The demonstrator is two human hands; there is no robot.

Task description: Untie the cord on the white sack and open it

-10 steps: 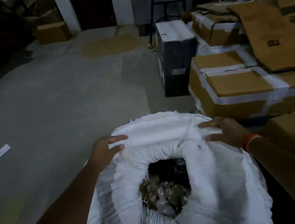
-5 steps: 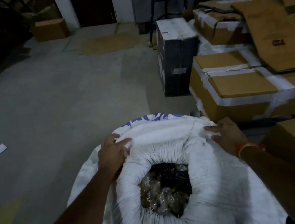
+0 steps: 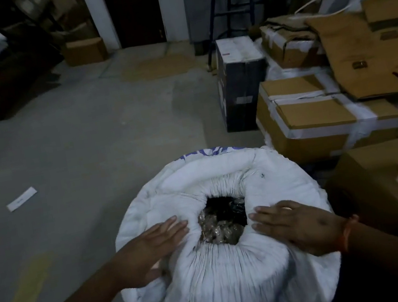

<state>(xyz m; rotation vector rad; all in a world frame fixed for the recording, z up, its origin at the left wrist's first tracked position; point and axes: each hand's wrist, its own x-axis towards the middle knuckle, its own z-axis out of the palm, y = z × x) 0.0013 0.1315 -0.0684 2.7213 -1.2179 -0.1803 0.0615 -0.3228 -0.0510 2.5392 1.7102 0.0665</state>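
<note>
i see my left hand (image 3: 154,250) and right hand (image 3: 298,229) lying flat, fingers spread, gripping nothing, on the white sack (image 3: 229,277). it looks soft, full and heavy (no cord visible), so i'd pinch the rolled rim beside the mouth.

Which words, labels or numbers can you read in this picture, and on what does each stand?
None can be read.
Blue print on the sack's far rim: cut off and blurred.
Red mark on the white top of the black box: too small.
Paper strip on the floor: too faint.

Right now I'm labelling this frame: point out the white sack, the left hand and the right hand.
white sack (image 3: 231,285), head view, gathered near fabric.
left hand (image 3: 154,250), head view, back of hand.
right hand (image 3: 297,226), head view, back of hand.
</note>
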